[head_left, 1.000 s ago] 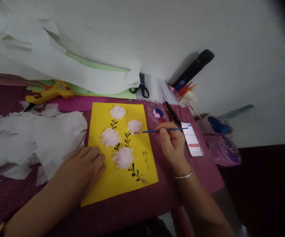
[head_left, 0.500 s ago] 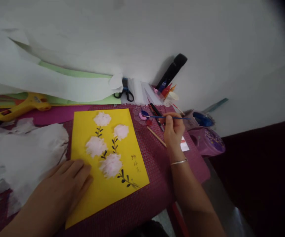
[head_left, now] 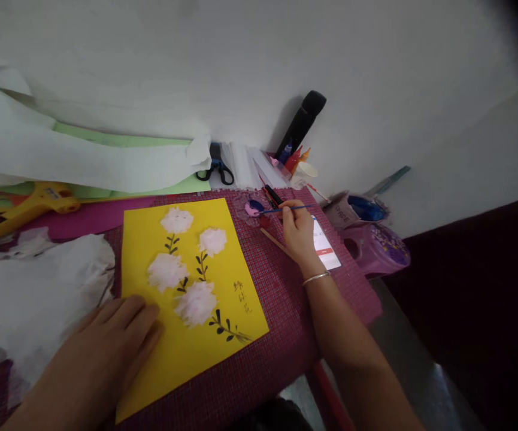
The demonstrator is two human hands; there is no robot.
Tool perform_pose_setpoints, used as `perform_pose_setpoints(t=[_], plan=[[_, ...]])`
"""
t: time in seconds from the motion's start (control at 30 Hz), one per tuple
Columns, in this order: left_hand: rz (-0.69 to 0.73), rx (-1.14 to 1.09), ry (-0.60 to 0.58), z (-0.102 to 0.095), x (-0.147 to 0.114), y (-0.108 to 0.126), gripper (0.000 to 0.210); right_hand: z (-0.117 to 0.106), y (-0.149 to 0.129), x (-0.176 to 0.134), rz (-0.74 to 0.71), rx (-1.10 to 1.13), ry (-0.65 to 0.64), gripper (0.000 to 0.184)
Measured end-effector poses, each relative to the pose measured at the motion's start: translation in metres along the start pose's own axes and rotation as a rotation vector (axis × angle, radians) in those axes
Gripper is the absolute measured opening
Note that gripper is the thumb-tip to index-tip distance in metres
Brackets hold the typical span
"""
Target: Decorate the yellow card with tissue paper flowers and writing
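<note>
A thin blue paintbrush [head_left: 288, 209] is pinched in my right hand [head_left: 298, 230], its tip at the pink and blue paint [head_left: 253, 207] on a clear palette. My left hand [head_left: 110, 344] lies flat, fingers stretched, over the left edge of a yellow sheet [head_left: 151, 359]. Several fluffy pale-pink paper flowers [head_left: 197, 303] stand out from that sheet, with dark painted stems and leaves [head_left: 226, 328] between and below them. Handwritten characters [head_left: 242, 297] run down its right side. Under my right hand's side lies a wooden stick [head_left: 275, 242].
Crumpled white tissue [head_left: 47, 293] lies at left, below a yellow glue gun [head_left: 29, 206]. Scissors [head_left: 215, 170], paint tubes [head_left: 293, 159] and a black cylinder [head_left: 301, 123] stand near the wall. A lit phone [head_left: 325, 245] sits right, near a pink stool [head_left: 378, 248] and a water container [head_left: 353, 209].
My right hand has moved slightly left with the paintbrush, its tip staying at the palette, and the phone shows more fully. The view has shifted a little; my left hand stays on the sheet.
</note>
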State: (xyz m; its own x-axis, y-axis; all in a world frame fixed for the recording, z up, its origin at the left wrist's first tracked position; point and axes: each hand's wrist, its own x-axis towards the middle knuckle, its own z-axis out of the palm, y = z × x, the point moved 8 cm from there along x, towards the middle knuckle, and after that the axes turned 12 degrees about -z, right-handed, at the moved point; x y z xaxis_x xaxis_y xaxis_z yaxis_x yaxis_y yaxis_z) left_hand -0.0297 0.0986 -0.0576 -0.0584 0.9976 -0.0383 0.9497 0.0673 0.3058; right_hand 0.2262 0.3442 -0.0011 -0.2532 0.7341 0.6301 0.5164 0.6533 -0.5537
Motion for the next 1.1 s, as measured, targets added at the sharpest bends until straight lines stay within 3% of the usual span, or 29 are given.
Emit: perform_pose_setpoints(t=[0.2, 0.33, 0.5, 0.7, 0.97, 1.1], plan=[[-0.064, 0.076, -0.153, -0.006, 0.005, 0.012, 0.031, -0.011, -0.028, -0.009, 0.074, 0.34, 0.185, 0.014], [-0.077, 0.094, -0.2, -0.008, 0.006, 0.015, 0.03, 0.002, -0.061, -0.022, 0.061, 0.438, 0.087, 0.015], [-0.012, 0.119, -0.148, -0.005, 0.001, 0.015, 0.029, 0.022, -0.086, -0.037, -0.011, 0.432, -0.064, 0.014], [0.006, 0.075, -0.087, -0.008, 0.001, 0.015, 0.028, 0.034, -0.085, -0.043, -0.053, 0.349, -0.167, 0.012], [-0.039, 0.129, -0.186, -0.008, 0.002, 0.017, 0.03, 0.016, -0.085, -0.033, -0.052, 0.4, -0.056, 0.015], [-0.105, 0.114, -0.222, -0.007, 0.005, 0.015, 0.031, 0.02, -0.081, -0.033, -0.059, 0.341, -0.095, 0.017]])
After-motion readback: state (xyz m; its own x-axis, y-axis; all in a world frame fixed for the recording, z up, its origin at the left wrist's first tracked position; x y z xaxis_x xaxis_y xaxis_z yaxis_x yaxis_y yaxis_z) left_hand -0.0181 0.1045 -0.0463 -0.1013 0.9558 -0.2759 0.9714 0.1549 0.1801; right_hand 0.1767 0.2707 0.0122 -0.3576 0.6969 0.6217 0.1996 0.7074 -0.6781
